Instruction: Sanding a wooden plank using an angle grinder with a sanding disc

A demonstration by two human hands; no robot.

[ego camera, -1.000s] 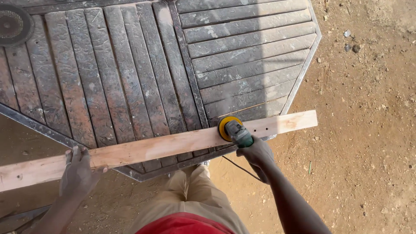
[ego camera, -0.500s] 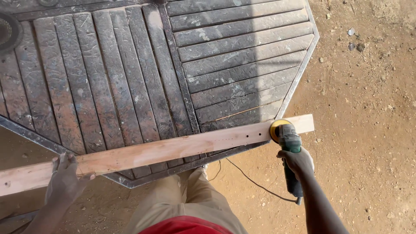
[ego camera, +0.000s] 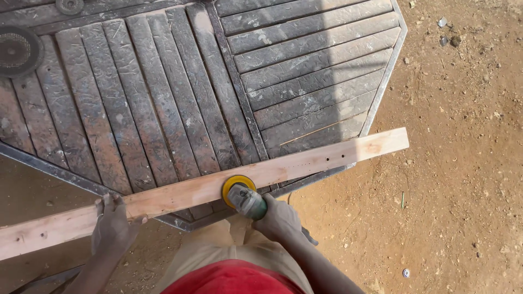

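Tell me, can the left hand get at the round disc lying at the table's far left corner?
Probably not from here: the left hand is pressing the plank at the near edge, and the disc lies across the slatted table, though nothing blocks the way.

One long wooden plank (ego camera: 207,190). One green power sander (ego camera: 248,200) with one yellow disc (ego camera: 233,183). One slatted octagonal worktop (ego camera: 163,98). Two round abrasive discs (ego camera: 16,50) lie at its far left. Two hands: left hand (ego camera: 113,227), right hand (ego camera: 280,220).

right hand (ego camera: 280,219) and sander (ego camera: 243,196) back from the plank's (ego camera: 207,190) far end to its middle
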